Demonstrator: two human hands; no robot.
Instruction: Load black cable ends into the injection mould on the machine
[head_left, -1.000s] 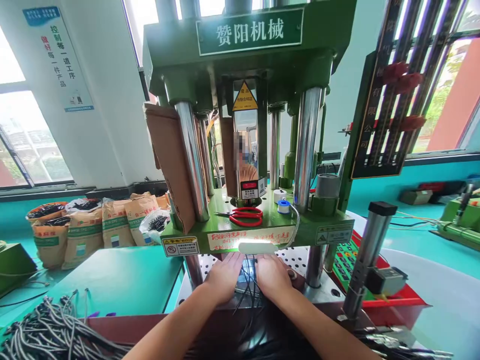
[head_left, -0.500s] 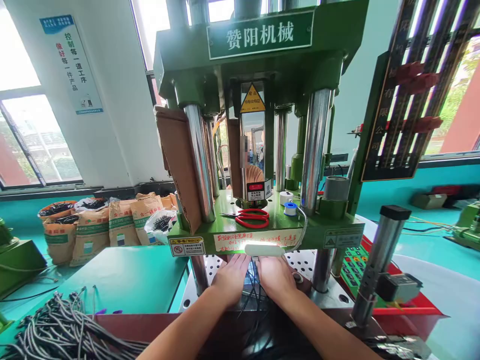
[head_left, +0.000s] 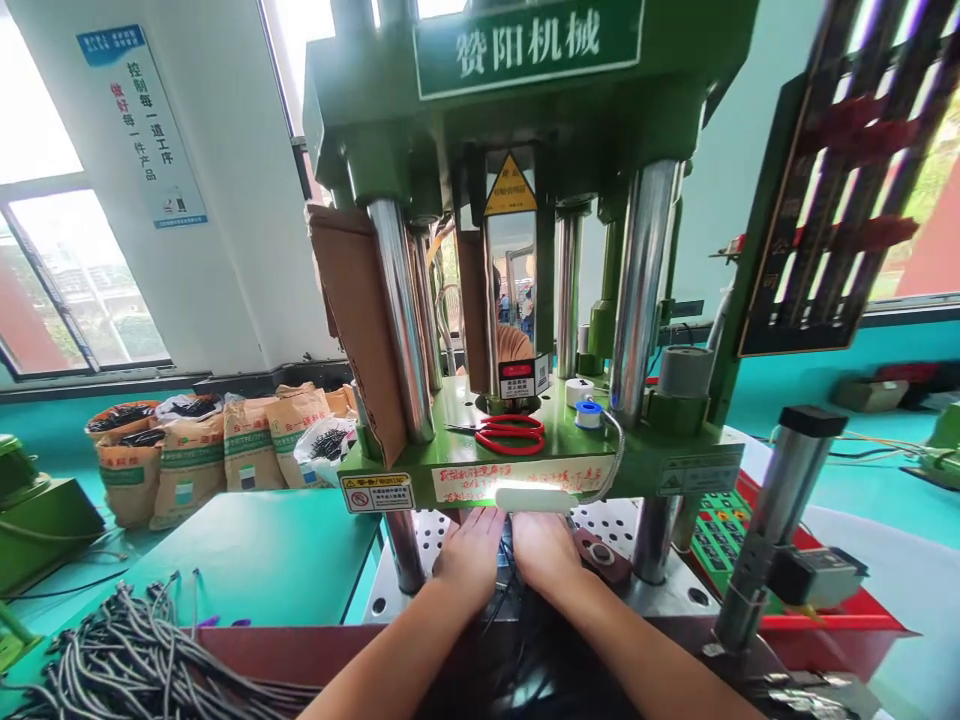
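Both of my hands reach under the green plate of a press, over its lower work area. My left hand has its fingers stretched forward, with the tips partly hidden near the plate's edge. Beside it, my right hand is bent at the wrist; a bright white lamp bar covers its fingertips. Thin black cables run through the narrow gap between the hands. What the fingertips touch is hidden. A brown block with a round metal fitting lies to the right of my right hand.
Red-handled scissors and a blue-and-white spool rest on the plate. Metal columns flank my hands. A bundle of grey-black cables lies at left by a green table. A red bin stands right.
The view has shifted slightly, so the press looks nearer and further right. My right hand has moved inward a little, showing more of the brown block. Fewer cables show between the hands.
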